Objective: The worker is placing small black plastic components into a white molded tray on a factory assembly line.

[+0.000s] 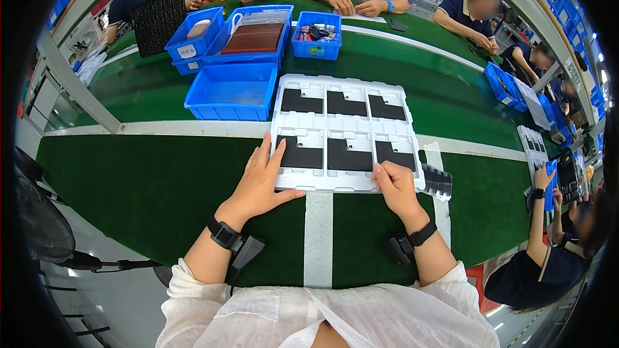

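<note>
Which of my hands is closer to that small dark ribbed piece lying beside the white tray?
Right. The right hand rests on the tray's near right corner, beside the ribbed piece; the left hand is at the tray's left edge.

White moulded tray (342, 130) with black inserts (347, 154); blue bins (232, 93); dark green table (148, 187) striped white; black wristbands (223, 233).

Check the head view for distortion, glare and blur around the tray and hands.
Head view: strong fisheye bend, black corners; the tray edges curve. Overhead light glares softly on the green table. Left hand and right hand are sharp at the tray's near edge; far faces are blurred.
</note>
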`<state>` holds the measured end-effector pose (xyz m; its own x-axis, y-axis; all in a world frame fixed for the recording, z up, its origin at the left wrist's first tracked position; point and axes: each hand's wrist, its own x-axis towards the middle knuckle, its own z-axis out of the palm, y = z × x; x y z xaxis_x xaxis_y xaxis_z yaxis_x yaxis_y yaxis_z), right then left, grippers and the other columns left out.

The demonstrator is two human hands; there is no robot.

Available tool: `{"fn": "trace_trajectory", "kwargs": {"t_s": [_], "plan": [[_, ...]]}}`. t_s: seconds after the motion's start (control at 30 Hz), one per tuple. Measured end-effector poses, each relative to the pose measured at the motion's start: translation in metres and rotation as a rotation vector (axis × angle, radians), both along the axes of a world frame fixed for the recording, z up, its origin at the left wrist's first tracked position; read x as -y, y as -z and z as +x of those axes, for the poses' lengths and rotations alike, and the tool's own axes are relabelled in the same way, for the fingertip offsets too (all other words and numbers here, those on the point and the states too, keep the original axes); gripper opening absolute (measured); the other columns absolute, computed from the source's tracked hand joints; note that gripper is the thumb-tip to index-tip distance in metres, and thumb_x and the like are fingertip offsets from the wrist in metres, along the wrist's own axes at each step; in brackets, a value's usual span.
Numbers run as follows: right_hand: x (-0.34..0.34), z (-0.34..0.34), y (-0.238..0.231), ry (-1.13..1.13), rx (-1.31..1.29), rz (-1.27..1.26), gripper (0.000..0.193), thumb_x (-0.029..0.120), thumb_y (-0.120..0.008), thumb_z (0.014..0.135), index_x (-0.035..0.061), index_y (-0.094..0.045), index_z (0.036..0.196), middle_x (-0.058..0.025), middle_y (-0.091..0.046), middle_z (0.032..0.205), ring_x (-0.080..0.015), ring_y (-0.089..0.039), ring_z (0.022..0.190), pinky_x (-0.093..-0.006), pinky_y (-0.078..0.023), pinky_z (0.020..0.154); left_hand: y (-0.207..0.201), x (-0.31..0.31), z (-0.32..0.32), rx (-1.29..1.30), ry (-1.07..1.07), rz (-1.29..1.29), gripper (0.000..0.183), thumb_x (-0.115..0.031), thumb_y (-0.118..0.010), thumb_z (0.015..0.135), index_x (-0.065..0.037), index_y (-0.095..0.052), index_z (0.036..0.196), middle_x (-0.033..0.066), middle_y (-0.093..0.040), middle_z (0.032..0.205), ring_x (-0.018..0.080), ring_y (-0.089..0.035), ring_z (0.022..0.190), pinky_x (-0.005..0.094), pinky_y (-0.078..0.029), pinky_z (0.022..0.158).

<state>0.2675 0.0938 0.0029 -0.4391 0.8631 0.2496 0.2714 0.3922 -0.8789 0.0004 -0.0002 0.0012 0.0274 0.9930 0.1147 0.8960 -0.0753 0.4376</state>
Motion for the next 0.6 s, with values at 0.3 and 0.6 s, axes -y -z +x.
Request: {"fn": "trace_trajectory", "kwargs": {"t_s": [0.3,0.6], "plan": [[-0.0004,0.0001,0.0015,-0.006,-0.017,0.002,0.027,0.013,-0.052,0.089,-0.0014,-0.057,0.067,-0.0033,-0.048,0.052,-0.0069,-0.043,0.047,-0.0235,-0.034,0.045,-0.0009,0.0001,0.0005,-0.007,-0.006,-0.02,0.1,-0.042,-0.075,0.068,-0.002,-0.018,0.14,0.032,-0.007,0.143,0.045,-0.019,0.131,0.046,-0.023,0.106],[0.0003,0.0001,-0.0014,-0.007,0.002,0.015,0.027,0.013,-0.052,0.089,-0.0013,-0.057,0.067,-0.0041,-0.05,0.052,-0.0077,-0.044,0.047,-0.0241,-0.034,0.045,0.0,-0.0001,0.0002,-0.008,-0.001,-0.008,0.101,-0.042,-0.075,0.067,-0.002,-0.018,0.14,0.0321,-0.008,0.142,0.0452,-0.019,0.13,0.0463,-0.023,0.106]]}}
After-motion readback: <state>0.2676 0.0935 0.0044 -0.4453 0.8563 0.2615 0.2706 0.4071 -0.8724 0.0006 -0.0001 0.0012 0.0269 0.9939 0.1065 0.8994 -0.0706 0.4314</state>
